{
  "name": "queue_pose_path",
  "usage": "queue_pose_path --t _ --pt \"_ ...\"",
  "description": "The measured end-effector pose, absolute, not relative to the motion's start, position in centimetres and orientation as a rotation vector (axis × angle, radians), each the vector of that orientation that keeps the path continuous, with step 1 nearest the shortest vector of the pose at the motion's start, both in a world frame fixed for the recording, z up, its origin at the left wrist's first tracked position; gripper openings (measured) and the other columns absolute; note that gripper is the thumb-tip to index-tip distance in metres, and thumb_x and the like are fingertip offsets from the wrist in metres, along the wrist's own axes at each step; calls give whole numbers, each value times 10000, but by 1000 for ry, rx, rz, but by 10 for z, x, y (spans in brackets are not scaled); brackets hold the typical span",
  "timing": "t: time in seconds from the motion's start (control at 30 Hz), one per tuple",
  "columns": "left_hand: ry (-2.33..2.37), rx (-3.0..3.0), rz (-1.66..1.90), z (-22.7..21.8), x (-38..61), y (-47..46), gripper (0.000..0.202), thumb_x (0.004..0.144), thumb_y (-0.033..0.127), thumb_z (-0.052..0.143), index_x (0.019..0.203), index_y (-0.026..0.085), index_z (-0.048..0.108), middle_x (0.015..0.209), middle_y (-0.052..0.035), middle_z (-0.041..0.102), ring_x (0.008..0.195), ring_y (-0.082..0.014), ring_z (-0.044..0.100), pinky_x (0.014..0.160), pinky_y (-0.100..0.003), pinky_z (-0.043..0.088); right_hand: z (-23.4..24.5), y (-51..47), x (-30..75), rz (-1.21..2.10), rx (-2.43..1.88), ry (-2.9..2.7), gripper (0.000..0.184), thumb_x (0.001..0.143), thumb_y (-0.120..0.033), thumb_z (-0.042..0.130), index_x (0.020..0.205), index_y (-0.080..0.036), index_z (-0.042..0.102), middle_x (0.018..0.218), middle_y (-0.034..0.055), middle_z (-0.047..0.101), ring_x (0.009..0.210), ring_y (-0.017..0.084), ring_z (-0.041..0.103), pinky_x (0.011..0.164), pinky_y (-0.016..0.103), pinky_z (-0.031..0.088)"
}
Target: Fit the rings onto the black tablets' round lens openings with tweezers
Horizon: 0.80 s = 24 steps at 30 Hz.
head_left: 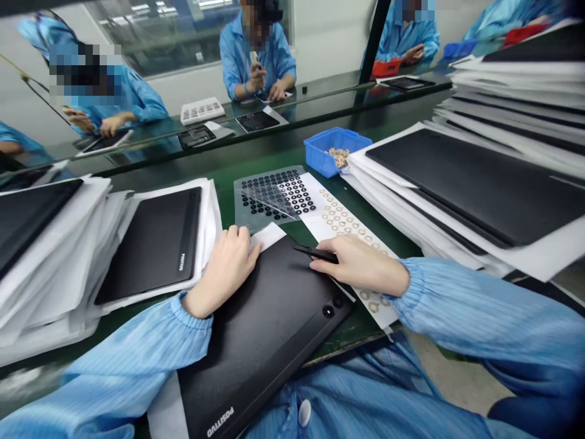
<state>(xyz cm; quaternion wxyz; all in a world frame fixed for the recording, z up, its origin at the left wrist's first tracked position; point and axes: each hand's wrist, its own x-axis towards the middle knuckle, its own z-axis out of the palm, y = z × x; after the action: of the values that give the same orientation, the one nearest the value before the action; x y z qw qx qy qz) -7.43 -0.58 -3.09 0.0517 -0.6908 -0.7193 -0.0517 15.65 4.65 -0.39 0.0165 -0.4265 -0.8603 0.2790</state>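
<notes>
A black tablet back cover (260, 323) lies slanted in front of me on white paper, two round camera openings at its right corner and POSITIVO lettering near the bottom. My left hand (231, 262) is closed over its far left edge, thumb toward the white paper (269, 238). Black tweezers (317, 252) are pinched in my right hand (359, 262), their tips just above the cover's far edge. Beyond lie a clear sheet of black ring stickers (274, 194) and a white strip with pale rings (340, 213), partly hidden by my right hand.
Stacked covers with paper between them stand at left (150, 244) and right (479, 177). A blue bin (324, 149) holds small tan pieces. Across the green bench (210, 164), several co-workers in blue sit behind a raised ledge (320, 110) carrying dark panels.
</notes>
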Motion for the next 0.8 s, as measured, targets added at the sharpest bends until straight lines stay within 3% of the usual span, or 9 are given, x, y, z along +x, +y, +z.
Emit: queue_pose_path --t 0.1,0.17,0.23,0.33,0.4,0.53,0.67,0.8 --pt "-2234 -2167 -244 -34 -81 -2 185 923 313 479 921 130 505 946 -150 564 883 -293 564 772 -392 449 -8 56 149 1034 -1331 -2594 202 824 -331 578 764 -146 631 726 59 645 692 176 565 615 274 330" --pt "-2265 -2255 -305 -34 -82 2 163 934 282 449 817 173 481 866 -98 577 802 -241 572 742 -352 445 -13 59 146 1284 -1300 -2492 202 805 -344 588 766 -147 610 683 37 622 656 160 552 596 266 337" --pt "-2284 -2331 -370 -30 -80 4 222 942 254 416 726 204 428 802 -56 567 771 -209 562 742 -326 434 -16 60 145 1532 -1206 -2388 224 783 -363 612 721 -154 561 634 0 568 598 124 500 565 248 325" --pt "-2326 -2398 -483 -18 -73 1 257 977 293 323 745 214 399 779 -24 558 746 -181 554 709 -299 427 -16 58 144 1711 -1072 -2286 316 751 -385 646 629 -170 449 580 -49 442 542 79 377 523 228 277" --pt "-2356 -2463 -535 -7 -69 -4 275 992 354 281 803 213 423 733 9 552 682 -158 552 648 -275 424 -12 57 143 1723 -1052 -2214 334 746 -392 650 627 -174 425 585 -59 404 550 75 354 523 221 278" --pt "-2358 -2543 -615 20 -71 -12 174 900 375 519 864 211 475 724 48 541 663 -133 538 614 -233 420 -2 58 143 1559 -1065 -2125 289 732 -419 675 718 -165 539 654 -30 486 599 99 422 544 227 332" --pt "-2433 -2141 -841 56 -114 -6 147 877 310 552 927 190 482 897 11 566 828 -161 552 727 -243 438 8 58 154 1315 -1029 -1998 366 763 -503 650 912 -169 636 743 8 555 578 104 424 501 239 321" --pt "-2551 -1525 -995 78 -197 13 252 952 219 421 1185 122 428 1120 -72 558 1030 -206 547 870 -315 451 18 49 176 1260 -1097 -1912 384 748 -572 641 839 -199 627 622 -7 478 482 95 313 444 258 259"
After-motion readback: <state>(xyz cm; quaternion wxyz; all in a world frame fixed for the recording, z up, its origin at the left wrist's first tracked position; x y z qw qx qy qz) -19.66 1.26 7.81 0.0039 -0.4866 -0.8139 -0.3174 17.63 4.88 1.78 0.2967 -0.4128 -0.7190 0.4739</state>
